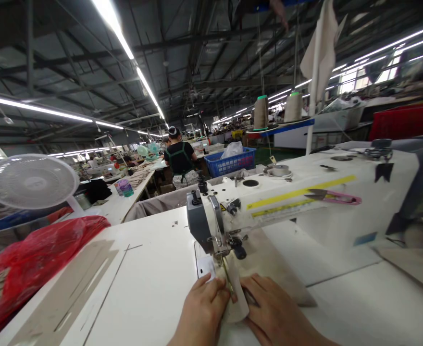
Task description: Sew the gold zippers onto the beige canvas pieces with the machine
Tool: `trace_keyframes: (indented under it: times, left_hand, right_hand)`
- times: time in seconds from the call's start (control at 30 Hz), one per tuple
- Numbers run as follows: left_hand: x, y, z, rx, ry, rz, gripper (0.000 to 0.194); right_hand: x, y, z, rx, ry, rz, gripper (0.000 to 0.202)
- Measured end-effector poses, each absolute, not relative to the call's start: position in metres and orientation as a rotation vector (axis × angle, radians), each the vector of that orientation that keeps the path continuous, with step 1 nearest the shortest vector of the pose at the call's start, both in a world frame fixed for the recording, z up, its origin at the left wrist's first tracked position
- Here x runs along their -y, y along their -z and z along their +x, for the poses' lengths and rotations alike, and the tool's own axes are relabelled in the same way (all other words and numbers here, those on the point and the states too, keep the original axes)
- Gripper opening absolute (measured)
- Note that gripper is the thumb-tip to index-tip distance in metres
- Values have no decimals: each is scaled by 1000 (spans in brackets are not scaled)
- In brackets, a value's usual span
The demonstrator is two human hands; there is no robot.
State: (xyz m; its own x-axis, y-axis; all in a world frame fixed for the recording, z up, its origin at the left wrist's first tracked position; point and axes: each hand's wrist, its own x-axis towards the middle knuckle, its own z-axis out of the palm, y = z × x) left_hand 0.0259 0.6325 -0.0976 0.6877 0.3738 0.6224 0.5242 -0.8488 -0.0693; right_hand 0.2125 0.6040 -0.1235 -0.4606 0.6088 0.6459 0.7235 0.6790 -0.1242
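While both hands work close in front of the sewing machine (pixel 298 211), the head view shows a pale cloth piece (pixel 239 290) between them, its far end at the presser foot (pixel 220 254) and its rounded near end on the white table (pixel 150 250). A narrow yellowish strip (pixel 229 278) runs lengthwise along this piece.

The left hand (pixel 207 302) is narrow, its fingers bent and close together, with the fingertips against the left side of the cloth piece. The right hand (pixel 267 305) is also narrow, its fingers curled at the right edge of the same piece. I cannot tell whether either hand pinches the cloth or only presses on it.

Just beyond the right hand, a larger beige sheet (pixel 281 264) lies on the table below the machine's arm. On the arm's front are 2 yellow tape strips (pixel 301 192) and 1 pair of snips (pixel 336 196) with a pink handle. Behind the machine, 2 thread cones (pixel 261 113) stand on a holder with a blue edge (pixel 291 126).

At the left, red plastic (pixel 53 250) lies by the table's edge, near a white fan (pixel 31 181). Farther off, 1 person (pixel 179 156) with green straps over a dark top sits beside a blue basket (pixel 229 163).
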Motion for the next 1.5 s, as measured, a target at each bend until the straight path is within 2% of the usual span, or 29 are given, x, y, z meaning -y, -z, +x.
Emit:
trace_keyframes:
  times: [0.3, 0.47, 0.53, 0.67, 0.77, 1.23, 1.5]
  left_hand:
    - [-653, 97, 30, 824, 937, -2756, 36]
    - [-652, 95, 25, 850, 918, -2803, 29]
    - [-648, 97, 22, 811, 910, -2798, 28]
    - [-644, 102, 20, 673, 924, -2681, 26]
    - [-644, 102, 23, 622, 925, -2595, 27]
    - [-658, 103, 25, 690, 825, -2664, 28]
    - [-668, 110, 22, 856, 823, -2736, 14]
  right_hand:
    - [-629, 119, 210, 2198, 189, -1037, 12]
    - [-627, 114, 214, 2164, 156, -984, 14]
    - [-623, 112, 219, 2130, 172, -917, 20]
    - [-622, 111, 224, 2121, 373, -800, 22]
    - [-627, 117, 222, 2200, 476, -760, 31]
    - [-641, 118, 209, 2201, 371, -791, 38]
    - [-654, 105, 206, 2137, 227, -776, 42]
